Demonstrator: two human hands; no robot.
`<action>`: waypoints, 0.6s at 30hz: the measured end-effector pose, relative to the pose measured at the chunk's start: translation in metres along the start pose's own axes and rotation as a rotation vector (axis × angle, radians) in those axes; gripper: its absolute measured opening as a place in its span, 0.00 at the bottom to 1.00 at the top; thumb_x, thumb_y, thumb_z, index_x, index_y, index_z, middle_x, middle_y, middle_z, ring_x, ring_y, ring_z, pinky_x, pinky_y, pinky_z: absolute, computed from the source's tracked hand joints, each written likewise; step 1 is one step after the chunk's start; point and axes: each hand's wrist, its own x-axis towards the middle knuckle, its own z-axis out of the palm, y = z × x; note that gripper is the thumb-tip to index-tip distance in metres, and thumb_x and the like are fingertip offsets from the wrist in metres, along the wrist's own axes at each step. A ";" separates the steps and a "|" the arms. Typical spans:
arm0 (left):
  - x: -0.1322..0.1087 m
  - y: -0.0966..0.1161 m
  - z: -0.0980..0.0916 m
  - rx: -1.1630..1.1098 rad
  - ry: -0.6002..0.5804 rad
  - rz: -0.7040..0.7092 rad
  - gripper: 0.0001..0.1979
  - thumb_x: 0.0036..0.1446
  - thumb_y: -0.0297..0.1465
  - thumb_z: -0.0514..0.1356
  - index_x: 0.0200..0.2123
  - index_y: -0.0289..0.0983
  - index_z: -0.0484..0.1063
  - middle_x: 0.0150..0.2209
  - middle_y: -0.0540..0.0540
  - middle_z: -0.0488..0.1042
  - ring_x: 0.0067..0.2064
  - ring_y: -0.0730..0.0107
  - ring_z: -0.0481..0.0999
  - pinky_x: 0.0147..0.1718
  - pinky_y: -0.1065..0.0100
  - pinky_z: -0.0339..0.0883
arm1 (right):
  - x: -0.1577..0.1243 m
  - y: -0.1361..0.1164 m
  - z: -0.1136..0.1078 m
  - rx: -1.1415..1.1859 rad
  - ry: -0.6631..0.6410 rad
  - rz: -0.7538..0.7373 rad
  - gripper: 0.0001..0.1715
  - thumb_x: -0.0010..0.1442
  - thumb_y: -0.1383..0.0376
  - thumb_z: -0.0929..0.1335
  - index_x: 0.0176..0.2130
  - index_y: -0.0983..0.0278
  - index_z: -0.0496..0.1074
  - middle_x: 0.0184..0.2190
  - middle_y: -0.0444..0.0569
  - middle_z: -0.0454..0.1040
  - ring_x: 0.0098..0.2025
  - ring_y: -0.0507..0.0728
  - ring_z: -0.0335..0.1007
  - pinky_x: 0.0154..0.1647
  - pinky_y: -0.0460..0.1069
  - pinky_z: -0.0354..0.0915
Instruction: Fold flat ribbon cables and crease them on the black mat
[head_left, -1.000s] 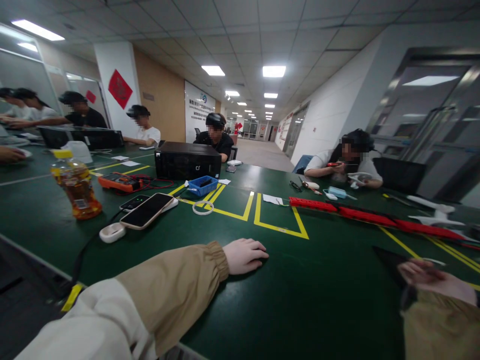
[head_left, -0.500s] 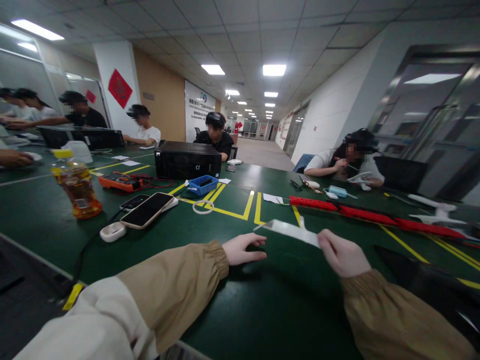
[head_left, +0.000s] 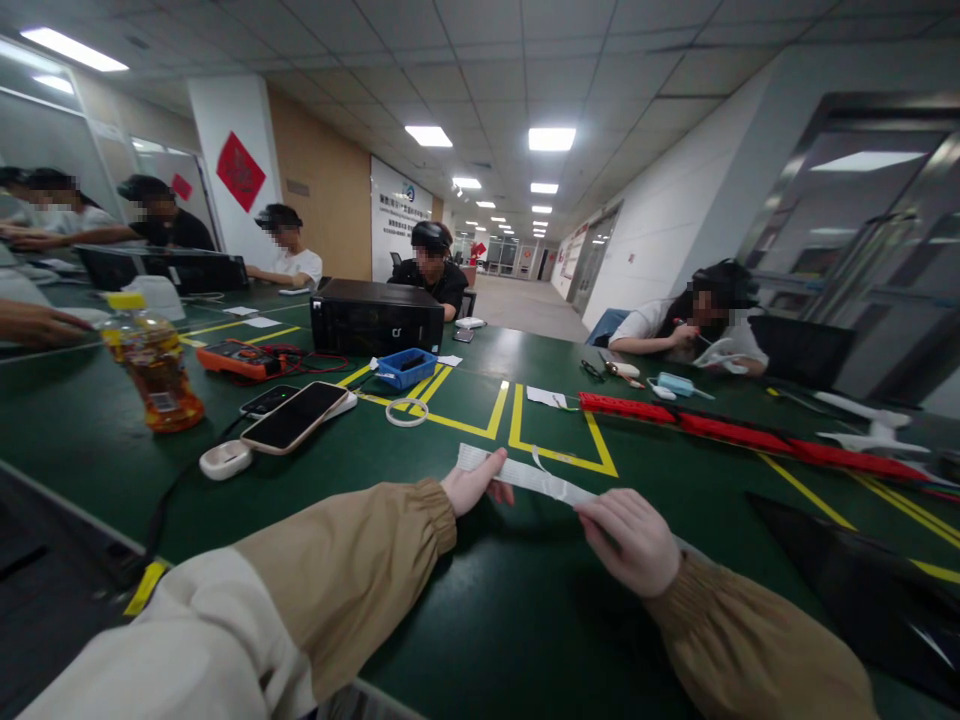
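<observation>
A white paper strip [head_left: 538, 477] is stretched between my two hands above the green table [head_left: 525, 620]. My left hand [head_left: 474, 482] pinches it near its left end, thumb on top. My right hand [head_left: 630, 535] is closed on the strip farther right; a pale tail shows behind that wrist. Faint print seems to mark the left end, but it is too small to read. A narrow piece [head_left: 537, 457] curls up from the strip's upper edge.
A white ring [head_left: 406, 412], phone [head_left: 296, 418], blue tray [head_left: 407, 369] and black box [head_left: 376, 318] lie beyond my left hand, with a bottle [head_left: 156, 375] at far left. A long red bar [head_left: 690, 420] lies to the right. Several people sit around the table.
My right hand has moved left and slightly down with the strip. My left hand, apart from it before, has closed on its left end.
</observation>
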 end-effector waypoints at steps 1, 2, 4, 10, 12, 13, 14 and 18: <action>0.000 0.001 -0.001 -0.019 0.018 0.008 0.34 0.59 0.50 0.40 0.18 0.35 0.71 0.21 0.43 0.72 0.24 0.68 0.69 0.31 0.64 0.64 | 0.000 -0.003 0.003 0.052 -0.084 0.050 0.10 0.60 0.68 0.61 0.35 0.65 0.71 0.29 0.49 0.72 0.31 0.52 0.66 0.33 0.48 0.61; 0.000 0.001 -0.001 -0.033 0.034 0.021 0.34 0.59 0.50 0.40 0.18 0.35 0.72 0.21 0.43 0.72 0.24 0.68 0.69 0.32 0.64 0.64 | -0.001 -0.005 0.007 0.107 -0.176 0.115 0.11 0.61 0.66 0.61 0.35 0.64 0.72 0.30 0.49 0.72 0.31 0.53 0.67 0.32 0.48 0.62; 0.000 0.002 -0.002 -0.049 0.068 0.047 0.34 0.59 0.50 0.41 0.18 0.35 0.73 0.21 0.43 0.73 0.24 0.68 0.69 0.32 0.65 0.64 | -0.003 -0.005 0.015 0.218 -0.314 0.267 0.14 0.62 0.62 0.60 0.38 0.62 0.72 0.35 0.49 0.73 0.36 0.54 0.68 0.36 0.49 0.64; 0.001 0.004 -0.005 -0.093 0.160 0.051 0.34 0.58 0.51 0.41 0.17 0.34 0.72 0.22 0.43 0.73 0.23 0.70 0.68 0.30 0.68 0.64 | -0.015 0.018 0.035 0.621 0.001 0.962 0.33 0.53 0.46 0.64 0.50 0.64 0.67 0.49 0.54 0.67 0.38 0.59 0.71 0.42 0.53 0.68; 0.002 0.003 -0.005 -0.092 0.139 0.054 0.34 0.58 0.51 0.41 0.17 0.34 0.72 0.22 0.43 0.74 0.23 0.71 0.68 0.30 0.68 0.64 | -0.017 0.024 0.036 0.791 0.186 1.179 0.39 0.48 0.45 0.67 0.52 0.65 0.63 0.42 0.54 0.71 0.30 0.57 0.71 0.33 0.51 0.69; 0.002 0.003 -0.005 -0.088 0.124 0.057 0.34 0.58 0.50 0.41 0.17 0.34 0.73 0.22 0.43 0.74 0.24 0.71 0.68 0.30 0.68 0.64 | -0.017 0.027 0.035 0.869 0.267 1.244 0.40 0.47 0.45 0.69 0.52 0.65 0.62 0.38 0.52 0.72 0.28 0.56 0.71 0.30 0.50 0.69; 0.001 0.003 -0.004 -0.081 0.113 0.058 0.34 0.59 0.49 0.41 0.18 0.34 0.73 0.23 0.42 0.74 0.24 0.70 0.68 0.30 0.68 0.64 | -0.017 0.029 0.035 0.931 0.341 1.283 0.41 0.45 0.47 0.70 0.52 0.65 0.62 0.33 0.50 0.72 0.26 0.55 0.70 0.27 0.48 0.68; -0.001 0.007 -0.003 -0.041 0.134 0.030 0.31 0.60 0.46 0.42 0.22 0.33 0.75 0.25 0.43 0.76 0.24 0.70 0.69 0.32 0.67 0.65 | -0.019 0.037 0.031 0.995 0.547 1.377 0.32 0.35 0.51 0.76 0.34 0.68 0.68 0.21 0.45 0.67 0.19 0.51 0.62 0.17 0.45 0.62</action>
